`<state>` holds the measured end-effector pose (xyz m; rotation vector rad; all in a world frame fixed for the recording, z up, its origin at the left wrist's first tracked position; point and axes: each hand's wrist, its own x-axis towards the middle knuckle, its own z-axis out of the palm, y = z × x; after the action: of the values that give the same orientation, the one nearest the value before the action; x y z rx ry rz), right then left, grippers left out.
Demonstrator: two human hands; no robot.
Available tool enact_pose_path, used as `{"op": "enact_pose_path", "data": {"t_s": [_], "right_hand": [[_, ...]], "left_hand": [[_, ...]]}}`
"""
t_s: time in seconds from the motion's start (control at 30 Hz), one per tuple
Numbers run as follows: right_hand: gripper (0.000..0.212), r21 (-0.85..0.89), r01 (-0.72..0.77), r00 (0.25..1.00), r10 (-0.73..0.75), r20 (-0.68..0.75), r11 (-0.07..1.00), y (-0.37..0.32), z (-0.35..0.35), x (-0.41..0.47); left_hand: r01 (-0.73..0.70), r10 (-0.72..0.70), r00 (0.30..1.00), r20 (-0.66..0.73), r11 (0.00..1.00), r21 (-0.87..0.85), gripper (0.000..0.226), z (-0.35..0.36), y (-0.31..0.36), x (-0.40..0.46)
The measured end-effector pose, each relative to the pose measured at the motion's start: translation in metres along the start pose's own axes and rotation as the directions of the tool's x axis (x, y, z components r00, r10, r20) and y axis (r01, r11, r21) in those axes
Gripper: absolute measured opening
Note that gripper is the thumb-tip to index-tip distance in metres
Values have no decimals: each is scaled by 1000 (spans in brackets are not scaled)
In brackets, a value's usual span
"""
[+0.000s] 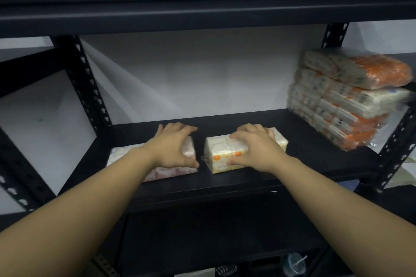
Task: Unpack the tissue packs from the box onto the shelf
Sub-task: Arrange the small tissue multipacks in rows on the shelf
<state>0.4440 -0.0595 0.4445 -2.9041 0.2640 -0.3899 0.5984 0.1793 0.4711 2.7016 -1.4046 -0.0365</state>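
Two packs sit on the shelf (315, 159) near edge: left hand (173, 146) grips the pink pack (126, 153), right hand (249, 146) grips the orange pack (221, 153). Stack (346, 99) already far right. Box unseen, remainder unknown.

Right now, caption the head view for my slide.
Left hand and right hand each grip a tissue pack on the shelf, beside a stack.

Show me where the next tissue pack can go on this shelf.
Bare shelf board lies between the orange-marked pack under the right hand and the stack of packs at the right end. A strip behind both packs, toward the wall, is bare too. The gap between that pack and the pink pack under the left hand is too narrow.
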Motion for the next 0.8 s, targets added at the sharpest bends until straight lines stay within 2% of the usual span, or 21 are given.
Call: {"op": "enact_pose_path", "data": {"t_s": [0.13, 0.2, 0.37, 0.5, 0.8], "right_hand": [[89, 21, 34, 998, -35, 51, 999, -13, 10, 13], [92, 7, 30, 998, -31, 56, 1000, -17, 15, 19], [91, -36, 66, 996, -63, 58, 997, -21, 20, 35], [91, -58, 114, 993, -112, 40, 992, -17, 28, 46], [94, -86, 125, 992, -124, 18, 988, 18, 44, 109]], "left_hand": [[144, -145, 989, 35, 989, 42, 114, 2, -42, -22], [174, -175, 984, 34, 984, 21, 110, 11, -52, -28], [134, -134, 990, -38, 991, 8, 96, 26, -49, -28], [108, -108, 993, -38, 994, 3, 91, 25, -42, -9], [127, -127, 989, -70, 992, 1, 103, 27, -65, 67]]}}
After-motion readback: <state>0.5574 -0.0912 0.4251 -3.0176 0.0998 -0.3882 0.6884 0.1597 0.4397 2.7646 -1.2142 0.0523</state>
